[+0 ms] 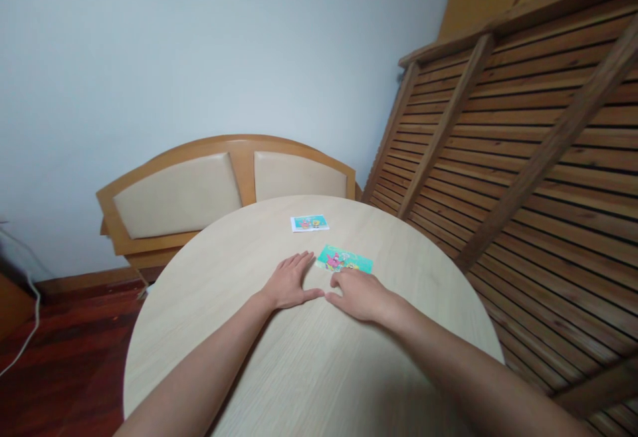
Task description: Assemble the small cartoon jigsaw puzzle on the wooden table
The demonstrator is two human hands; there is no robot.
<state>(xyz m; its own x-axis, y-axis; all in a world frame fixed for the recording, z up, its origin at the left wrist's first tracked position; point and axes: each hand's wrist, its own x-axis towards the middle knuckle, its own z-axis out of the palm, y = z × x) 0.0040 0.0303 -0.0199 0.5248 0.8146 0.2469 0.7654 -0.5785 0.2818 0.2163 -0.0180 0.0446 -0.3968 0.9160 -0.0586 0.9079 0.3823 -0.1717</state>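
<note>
A turquoise cartoon-printed paper card [356,261] with a pink figure and a yellow one lies flat on the round table [299,370]. My left hand [289,282] rests palm down just left of this card, fingers stretched out and thumb pointing right. At the card's near edge is my right hand [362,293], its index finger bent and its thumb apart from it. It covers a bit of the card's lower edge; its other fingers are mostly hidden. The two thumb tips almost meet. Farther back lies a second, smaller-looking printed paper [310,223] with a white border, perhaps folded.
Behind the table, a wooden headboard [242,171] with cream padded panels leans by the pale wall [224,45]. A large slatted wooden frame [523,138] slopes along the right side. A white cable [36,317] hangs at the left above the dark red floor [74,357].
</note>
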